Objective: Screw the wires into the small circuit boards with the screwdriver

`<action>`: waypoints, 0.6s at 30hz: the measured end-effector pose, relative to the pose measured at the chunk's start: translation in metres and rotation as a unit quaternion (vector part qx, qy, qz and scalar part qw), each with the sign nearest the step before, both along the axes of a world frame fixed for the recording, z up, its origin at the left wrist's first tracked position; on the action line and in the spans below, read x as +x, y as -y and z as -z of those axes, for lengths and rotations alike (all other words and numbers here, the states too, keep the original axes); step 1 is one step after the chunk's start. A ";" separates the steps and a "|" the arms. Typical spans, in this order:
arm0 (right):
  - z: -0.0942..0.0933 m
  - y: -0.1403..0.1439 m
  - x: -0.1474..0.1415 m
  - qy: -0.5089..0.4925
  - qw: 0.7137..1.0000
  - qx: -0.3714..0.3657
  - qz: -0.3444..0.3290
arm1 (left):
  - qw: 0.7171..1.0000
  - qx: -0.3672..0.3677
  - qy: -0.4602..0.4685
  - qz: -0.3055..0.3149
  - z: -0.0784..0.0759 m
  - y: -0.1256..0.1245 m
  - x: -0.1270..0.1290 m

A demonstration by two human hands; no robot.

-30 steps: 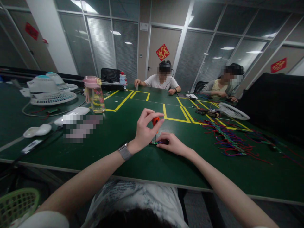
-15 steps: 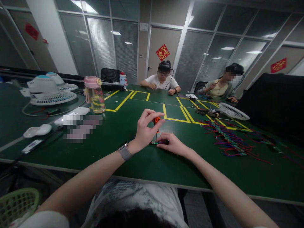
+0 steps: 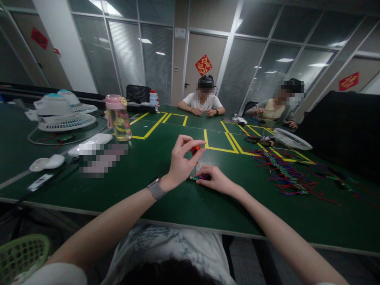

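Note:
My left hand (image 3: 180, 163), with a grey watch on the wrist, pinches the orange handle of a small screwdriver (image 3: 194, 151) held upright. The thin shaft points down onto a small green circuit board (image 3: 193, 178) lying on the green table (image 3: 184, 202). My right hand (image 3: 214, 179) presses down on the right part of that board, fingers curled over a dark piece of it. The two hands almost touch near the middle of the table, close to the front edge.
A bundle of coloured wires (image 3: 285, 172) lies to the right. At the left stand a pink-lidded bottle (image 3: 118, 118), white fans (image 3: 63, 114) and white devices (image 3: 47, 162). Two people sit across the table. A green basket (image 3: 20, 253) is at lower left.
My left fingers have shifted slightly around the screwdriver handle; both hands stay in place. The person across the table brought both hands together in front.

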State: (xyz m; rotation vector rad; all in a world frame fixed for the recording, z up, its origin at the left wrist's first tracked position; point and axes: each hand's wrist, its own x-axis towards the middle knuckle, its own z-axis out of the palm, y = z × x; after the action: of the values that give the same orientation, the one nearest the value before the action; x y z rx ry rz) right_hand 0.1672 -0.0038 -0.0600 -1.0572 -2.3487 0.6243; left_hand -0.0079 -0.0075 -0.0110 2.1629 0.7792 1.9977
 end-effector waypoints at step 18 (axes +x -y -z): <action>-0.001 0.001 0.000 0.000 1.000 0.001 0.003 | 1.000 -0.007 0.004 0.014 0.001 0.000 -0.001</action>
State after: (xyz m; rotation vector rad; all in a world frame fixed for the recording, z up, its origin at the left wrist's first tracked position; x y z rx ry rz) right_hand 0.1671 -0.0048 -0.0593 -1.0633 -2.3457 0.6198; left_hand -0.0087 -0.0080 -0.0124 2.1456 0.7557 1.9813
